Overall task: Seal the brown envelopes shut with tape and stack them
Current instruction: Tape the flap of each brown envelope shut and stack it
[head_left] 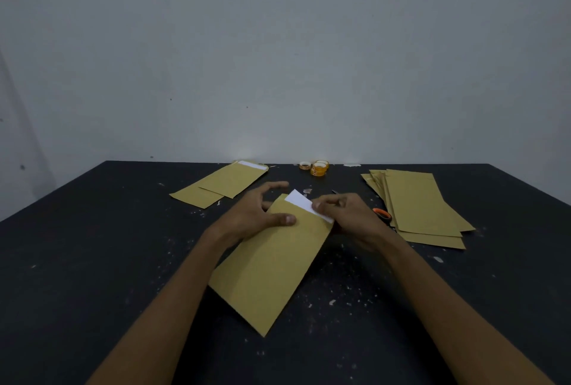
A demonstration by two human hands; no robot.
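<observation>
On a paint-flecked black table, flanked by a fanned pile of envelopes to the right and two overlapping envelopes at the far left, a brown envelope lies slantwise at the centre. The left hand grips its upper edge, thumb pressed on the face; the right hand pinches a white sheet jutting from the open mouth. The likely risk is that a sheet left proud or creased would keep the flap from folding flat, and tape would catch the paper. The tape rolls sit well apart at the far edge, and orange-handled scissors lie half hidden behind the right hand. The centre envelope holds the sheet partway, and one far-left envelope shows white at its mouth. What the right pile holds cannot be told.
</observation>
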